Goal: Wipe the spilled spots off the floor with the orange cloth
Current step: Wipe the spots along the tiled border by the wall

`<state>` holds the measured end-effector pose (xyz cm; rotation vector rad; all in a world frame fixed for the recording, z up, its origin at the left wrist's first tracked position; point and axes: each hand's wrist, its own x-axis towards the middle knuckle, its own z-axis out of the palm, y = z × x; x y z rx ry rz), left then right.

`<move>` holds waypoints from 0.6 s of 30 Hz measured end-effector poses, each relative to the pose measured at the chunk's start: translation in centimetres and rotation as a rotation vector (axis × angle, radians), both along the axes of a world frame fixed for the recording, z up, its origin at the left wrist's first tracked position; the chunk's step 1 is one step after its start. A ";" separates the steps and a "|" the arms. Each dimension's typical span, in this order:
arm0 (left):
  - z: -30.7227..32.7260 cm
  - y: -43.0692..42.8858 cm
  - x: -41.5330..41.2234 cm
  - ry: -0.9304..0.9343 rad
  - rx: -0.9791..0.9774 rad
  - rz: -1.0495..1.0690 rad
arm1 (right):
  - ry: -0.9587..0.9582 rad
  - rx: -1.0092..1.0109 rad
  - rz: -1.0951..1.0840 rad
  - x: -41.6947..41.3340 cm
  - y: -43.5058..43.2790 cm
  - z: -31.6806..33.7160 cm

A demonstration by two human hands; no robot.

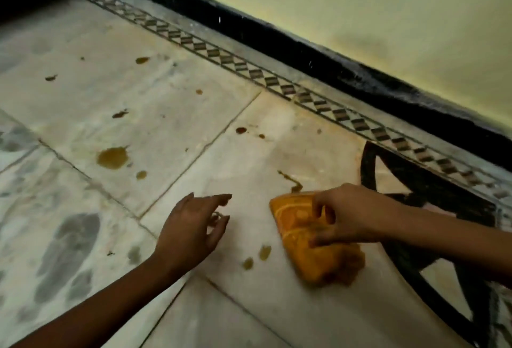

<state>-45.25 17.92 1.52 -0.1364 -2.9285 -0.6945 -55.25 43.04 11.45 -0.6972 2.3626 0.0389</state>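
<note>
The orange cloth lies bunched on the pale marble floor, and my right hand presses down on it with fingers curled into the fabric. A brown streak runs just beyond the cloth's far edge. Two small spots sit just left of the cloth. My left hand hovers over the floor left of the cloth, fingers spread, holding nothing. A large brown puddle and several smaller spots dot the tiles further left and farther away.
A patterned tile border and black skirting run diagonally under a yellow wall. A black inlaid floor motif lies under my right forearm. Dark grey patches mark the tile at lower left.
</note>
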 end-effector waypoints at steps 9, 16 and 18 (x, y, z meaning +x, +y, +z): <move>-4.9 0.8 5.7 -0.024 0.213 0.604 | 0.351 -0.094 -0.467 8.9 -3.6 -12.5; -6.7 0.0 7.1 -0.105 0.033 0.542 | 0.470 -0.307 -0.027 10.4 4.3 -12.6; -7.1 -0.1 7.1 -0.108 0.009 0.530 | 0.550 -0.229 -0.480 6.5 1.2 -12.9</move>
